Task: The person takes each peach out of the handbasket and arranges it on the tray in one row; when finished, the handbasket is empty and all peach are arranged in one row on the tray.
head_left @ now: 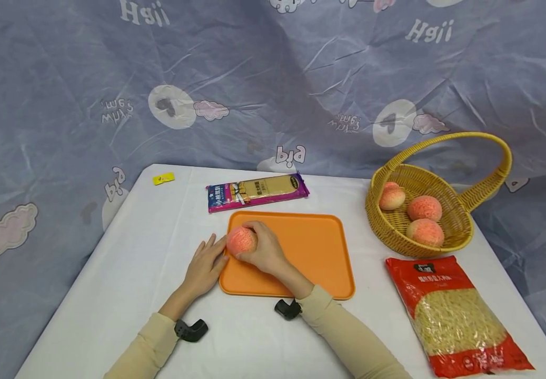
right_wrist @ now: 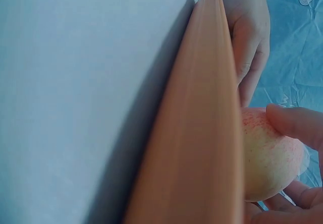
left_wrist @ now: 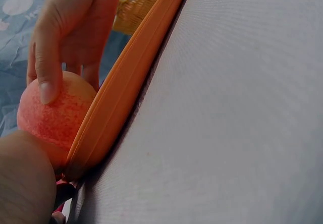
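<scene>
A pink peach (head_left: 241, 241) is at the left side of the orange tray (head_left: 308, 252), gripped between the thumb and fingers of my right hand (head_left: 267, 250). In the right wrist view the thumb lies across the top of the peach (right_wrist: 270, 156), and the tray wall hides part of it. My left hand (head_left: 205, 268) rests at the tray's left edge with its fingers extended, close beside the peach. From the left wrist, the right hand (left_wrist: 75, 27) comes down onto the peach from above.
At the right stands a yellow woven basket (head_left: 388, 242) holding three peaches. A red bag of pasta (head_left: 457, 316) lies in front of it. Behind the tray is a purple noodle packet (head_left: 258, 192). A small yellow packet (head_left: 163, 178) lies at the far left corner of the white table.
</scene>
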Available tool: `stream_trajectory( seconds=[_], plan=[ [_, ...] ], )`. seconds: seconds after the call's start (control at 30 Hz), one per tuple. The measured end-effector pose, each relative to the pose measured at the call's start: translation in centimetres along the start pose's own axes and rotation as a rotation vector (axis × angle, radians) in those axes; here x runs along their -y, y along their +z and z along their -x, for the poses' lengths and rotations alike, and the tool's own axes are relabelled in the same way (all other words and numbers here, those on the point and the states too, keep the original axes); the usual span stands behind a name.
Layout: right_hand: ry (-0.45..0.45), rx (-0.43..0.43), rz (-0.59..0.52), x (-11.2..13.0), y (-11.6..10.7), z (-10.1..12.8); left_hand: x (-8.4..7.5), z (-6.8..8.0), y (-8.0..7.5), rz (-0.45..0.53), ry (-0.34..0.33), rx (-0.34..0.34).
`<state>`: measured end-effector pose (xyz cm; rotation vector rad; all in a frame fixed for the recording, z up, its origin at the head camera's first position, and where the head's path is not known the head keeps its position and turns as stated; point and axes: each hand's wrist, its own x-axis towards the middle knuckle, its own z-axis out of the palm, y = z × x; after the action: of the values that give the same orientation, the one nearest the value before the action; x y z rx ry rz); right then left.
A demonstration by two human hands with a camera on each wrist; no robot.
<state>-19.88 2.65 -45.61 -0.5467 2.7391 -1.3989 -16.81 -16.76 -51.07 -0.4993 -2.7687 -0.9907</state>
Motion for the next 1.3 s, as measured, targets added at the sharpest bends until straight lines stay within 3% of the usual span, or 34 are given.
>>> stream_trajectory(
  seconds=[0.53, 0.77, 1.03, 1.2, 1.3],
  plan=[
    [-0.048, 0.038, -0.034, -0.5, 0.5, 0.5, 0.3, -0.2, 0.2, 0.007, 0.007, 0.003],
    [0.002, 0.067, -0.014, -0.4, -1.2, 1.5, 0.3, -0.1, 0.3, 0.002, -0.002, 0.016],
    [-0.035, -0.052, -0.022, 0.5, -7.8, 4.3, 0.2, -0.1, 0.2, 0.004, 0.003, 0.011],
    [-0.063, -0.24, -0.051, 0.6, -14.0, 6.2, 0.2, 0.0, 0.2, 0.0, 0.006, 0.007],
    [-0.011, -0.38, -0.018, 0.5, -18.0, 7.1, 0.1, 0.0, 0.2, -0.004, 0.006, 0.007]
  ],
)
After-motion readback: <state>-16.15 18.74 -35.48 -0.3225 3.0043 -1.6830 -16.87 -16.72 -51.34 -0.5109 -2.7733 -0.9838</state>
